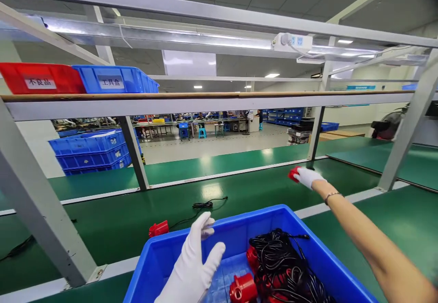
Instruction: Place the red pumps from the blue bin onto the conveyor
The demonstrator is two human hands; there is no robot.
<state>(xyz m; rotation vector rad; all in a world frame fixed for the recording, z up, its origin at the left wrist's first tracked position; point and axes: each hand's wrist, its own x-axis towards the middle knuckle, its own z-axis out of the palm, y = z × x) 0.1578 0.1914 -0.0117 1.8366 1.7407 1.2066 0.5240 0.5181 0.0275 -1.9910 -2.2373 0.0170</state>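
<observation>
My left hand (196,259), in a white glove, hovers over the left part of a blue plastic bin (150,255) with fingers and thumb apart and nothing between them. My right hand (309,177), also gloved, is stretched out over the green bench at the right, its fingers closed on a red plastic part (293,174). Inside the bin lie red cylindrical housings (243,288) and a heap of coiled black cables (282,259). Beyond the bin's far edge, another red housing (159,228) rests on the bench, with a bundled black cable (202,205) beside it.
Metal posts (133,152) rise from the green bench (253,193) and carry a shelf (222,102). On it stand a red bin (41,79) and a blue bin (116,79). Stacked blue crates (91,152) are behind at left. A black cable (17,248) lies at far left.
</observation>
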